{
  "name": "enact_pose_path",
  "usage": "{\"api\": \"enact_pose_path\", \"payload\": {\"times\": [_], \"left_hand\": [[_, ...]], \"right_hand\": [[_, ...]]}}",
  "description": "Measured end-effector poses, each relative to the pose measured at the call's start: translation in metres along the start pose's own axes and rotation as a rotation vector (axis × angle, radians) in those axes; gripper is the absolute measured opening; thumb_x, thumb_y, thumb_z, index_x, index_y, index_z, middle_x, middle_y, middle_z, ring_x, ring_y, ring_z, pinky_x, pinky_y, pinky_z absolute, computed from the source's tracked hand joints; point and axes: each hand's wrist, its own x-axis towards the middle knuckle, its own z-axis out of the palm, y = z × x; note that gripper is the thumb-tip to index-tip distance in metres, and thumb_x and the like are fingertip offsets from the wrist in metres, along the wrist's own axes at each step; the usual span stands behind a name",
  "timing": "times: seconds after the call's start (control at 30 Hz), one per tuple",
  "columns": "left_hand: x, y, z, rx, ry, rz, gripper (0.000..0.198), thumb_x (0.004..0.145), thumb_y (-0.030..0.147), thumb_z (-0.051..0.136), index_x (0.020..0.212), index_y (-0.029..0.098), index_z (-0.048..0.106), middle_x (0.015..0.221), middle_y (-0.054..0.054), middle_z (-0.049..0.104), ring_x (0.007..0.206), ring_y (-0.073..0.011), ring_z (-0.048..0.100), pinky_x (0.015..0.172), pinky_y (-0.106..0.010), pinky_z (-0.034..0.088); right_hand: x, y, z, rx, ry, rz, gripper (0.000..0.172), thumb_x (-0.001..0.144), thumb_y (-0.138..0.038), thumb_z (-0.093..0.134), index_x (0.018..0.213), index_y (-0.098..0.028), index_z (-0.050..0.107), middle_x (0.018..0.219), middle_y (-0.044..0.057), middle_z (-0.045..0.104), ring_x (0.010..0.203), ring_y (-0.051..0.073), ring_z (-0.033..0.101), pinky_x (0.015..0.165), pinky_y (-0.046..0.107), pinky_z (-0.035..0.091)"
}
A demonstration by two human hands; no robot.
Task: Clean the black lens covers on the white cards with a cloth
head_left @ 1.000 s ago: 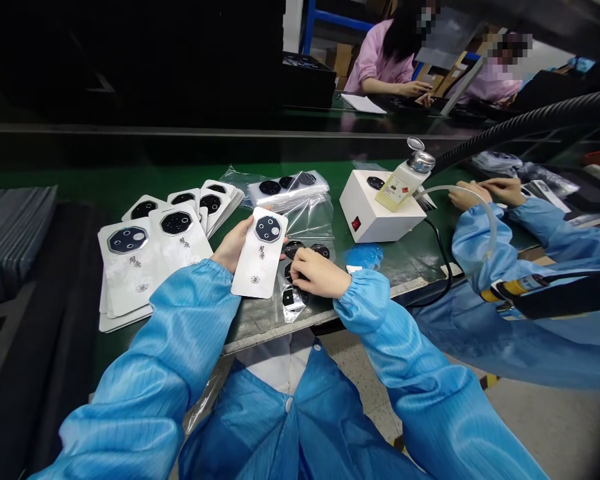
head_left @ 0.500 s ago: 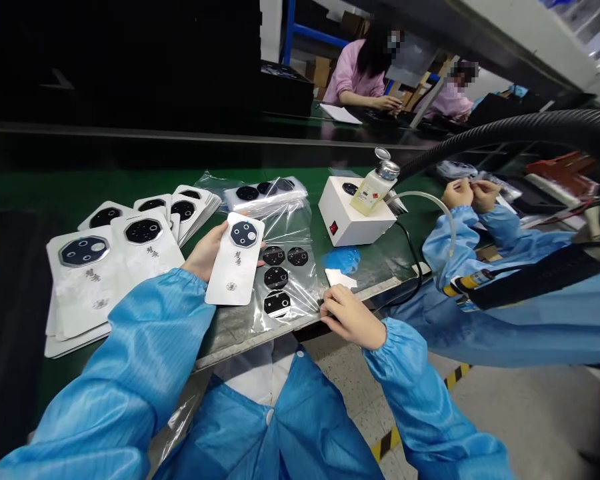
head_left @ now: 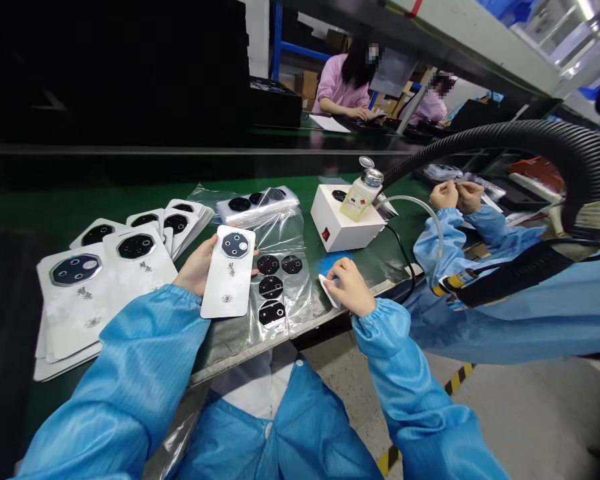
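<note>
My left hand (head_left: 196,268) is closed around a white phone back cover (head_left: 226,283), tilted toward me, with a dark octagonal camera area at its top and black lettering below. At the bench edge, the fingers of my right hand (head_left: 353,288) pinch a small white wipe (head_left: 327,288). Just behind that hand lies a blue pile (head_left: 334,259), partly hidden by it. Between my hands, several black octagonal camera lens covers (head_left: 271,287) sit on a clear plastic sheet (head_left: 300,303). Spread out left of my left hand are several similar white back covers (head_left: 75,320).
A white box (head_left: 347,237) with a red switch carries a pump bottle (head_left: 363,198). Beyond the sheet lies a bagged stack of lens covers (head_left: 260,208). A black hose (head_left: 510,137) arches at right, near a co-worker's hands (head_left: 455,195). Other people sit across the bench.
My right hand has moved up and back from the bench edge and taken hold of the white wipe, now tilted up. The left hand still holds the back cover. The view has shifted slightly.
</note>
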Motion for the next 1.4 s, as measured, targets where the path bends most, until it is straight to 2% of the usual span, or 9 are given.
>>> {"api": "enact_pose_path", "payload": {"times": [0.17, 0.43, 0.53, 0.73, 0.8, 0.93, 1.07, 1.27, 1.4], "left_hand": [[-0.002, 0.006, 0.002, -0.016, 0.044, 0.029, 0.036, 0.089, 0.033, 0.041, 0.123, 0.026, 0.052, 0.109, -0.011, 0.068, 0.095, -0.0325, 0.065, 0.076, -0.058, 0.053], [-0.015, 0.004, 0.019, 0.001, 0.095, 0.118, 0.041, 0.089, 0.032, 0.043, 0.129, 0.030, 0.046, 0.104, -0.010, 0.069, 0.093, -0.0331, 0.066, 0.072, -0.055, 0.055], [-0.016, 0.000, 0.028, -0.009, 0.087, 0.119, 0.042, 0.090, 0.033, 0.038, 0.131, 0.030, 0.044, 0.106, -0.010, 0.069, 0.093, -0.0343, 0.066, 0.070, -0.057, 0.054], [-0.033, -0.017, 0.055, -0.007, 0.082, 0.079, 0.046, 0.091, 0.032, 0.030, 0.136, 0.026, 0.037, 0.105, -0.008, 0.069, 0.090, -0.0330, 0.067, 0.072, -0.052, 0.055], [-0.047, -0.030, 0.067, -0.014, 0.078, 0.040, 0.046, 0.091, 0.035, 0.030, 0.137, 0.028, 0.035, 0.102, -0.008, 0.070, 0.086, -0.0330, 0.068, 0.072, -0.053, 0.054], [-0.070, -0.067, 0.093, -0.158, 0.107, -0.038, 0.046, 0.092, 0.034, 0.030, 0.138, 0.040, 0.029, 0.109, -0.002, 0.069, 0.089, -0.0302, 0.068, 0.075, -0.058, 0.052], [-0.074, -0.103, 0.110, -0.183, 0.085, -0.042, 0.048, 0.088, 0.037, 0.042, 0.135, 0.035, 0.037, 0.104, 0.000, 0.070, 0.089, -0.0245, 0.067, 0.085, -0.046, 0.052], [-0.075, -0.131, 0.117, -0.092, 0.052, -0.083, 0.047, 0.086, 0.044, 0.046, 0.130, 0.029, 0.047, 0.114, -0.004, 0.065, 0.097, -0.0258, 0.064, 0.086, -0.040, 0.051], [-0.079, -0.137, 0.114, -0.030, 0.066, -0.078, 0.040, 0.085, 0.043, 0.050, 0.123, 0.033, 0.055, 0.131, 0.001, 0.055, 0.106, -0.0251, 0.059, 0.089, -0.035, 0.051]], "right_hand": [[0.023, -0.032, -0.006, 0.088, -0.040, -0.022, 0.008, 0.074, -0.021, 0.055, 0.068, -0.020, 0.050, 0.081, 0.001, 0.047, 0.078, 0.015, 0.050, 0.073, 0.028, 0.043], [0.042, -0.058, 0.022, 0.089, -0.085, -0.009, 0.016, 0.067, -0.018, 0.058, 0.059, -0.020, 0.045, 0.074, 0.000, 0.045, 0.077, 0.016, 0.049, 0.073, 0.030, 0.042], [0.053, -0.060, 0.020, 0.090, -0.024, 0.005, 0.012, 0.071, -0.019, 0.056, 0.063, -0.019, 0.046, 0.079, 0.002, 0.046, 0.079, 0.018, 0.049, 0.074, 0.032, 0.042], [0.103, -0.066, 0.005, 0.135, 0.178, 0.035, 0.008, 0.075, -0.022, 0.057, 0.075, -0.017, 0.050, 0.089, 0.007, 0.046, 0.089, 0.023, 0.048, 0.080, 0.040, 0.042], [0.091, -0.073, 0.000, 0.203, 0.212, -0.039, 0.006, 0.079, -0.023, 0.054, 0.079, -0.017, 0.051, 0.089, 0.006, 0.048, 0.086, 0.019, 0.050, 0.079, 0.036, 0.044], [0.020, -0.083, -0.010, 0.341, 0.241, -0.238, 0.011, 0.086, -0.025, 0.045, 0.084, -0.018, 0.053, 0.087, 0.004, 0.051, 0.085, 0.015, 0.051, 0.076, 0.029, 0.046], [-0.036, -0.082, -0.019, 0.326, 0.293, -0.323, 0.012, 0.083, -0.024, 0.054, 0.094, -0.018, 0.057, 0.088, 0.006, 0.053, 0.083, 0.018, 0.051, 0.075, 0.035, 0.048], [-0.053, -0.065, -0.027, 0.273, 0.330, -0.277, 0.004, 0.084, -0.016, 0.051, 0.086, -0.018, 0.055, 0.081, 0.004, 0.053, 0.077, 0.015, 0.053, 0.067, 0.030, 0.048], [-0.056, -0.061, -0.029, 0.230, 0.313, -0.296, 0.007, 0.084, -0.014, 0.050, 0.080, -0.019, 0.052, 0.077, 0.002, 0.052, 0.069, 0.013, 0.053, 0.062, 0.027, 0.047]]}}
